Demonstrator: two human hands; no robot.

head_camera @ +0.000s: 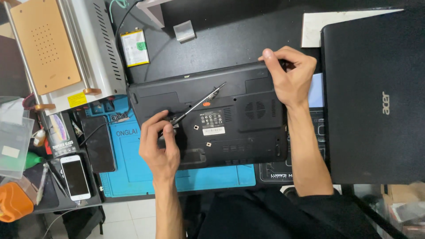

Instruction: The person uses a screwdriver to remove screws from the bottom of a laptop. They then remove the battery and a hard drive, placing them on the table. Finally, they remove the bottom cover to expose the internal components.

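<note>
A black laptop (248,110) lies upside down on a blue work mat (128,159), its underside with vents and labels facing up. My left hand (160,148) pinches the handle of a thin metal screwdriver (199,102), whose shaft slants up and right across the laptop's base. My right hand (290,75) grips the laptop's far right corner, fingers curled over the edge.
A second closed black laptop (376,97) lies at the right. A metal machine with an orange plate (48,48) stands at the upper left. A flat phone battery (135,48) lies behind the laptop. A white phone (75,177) and a black phone (98,144) rest at the left.
</note>
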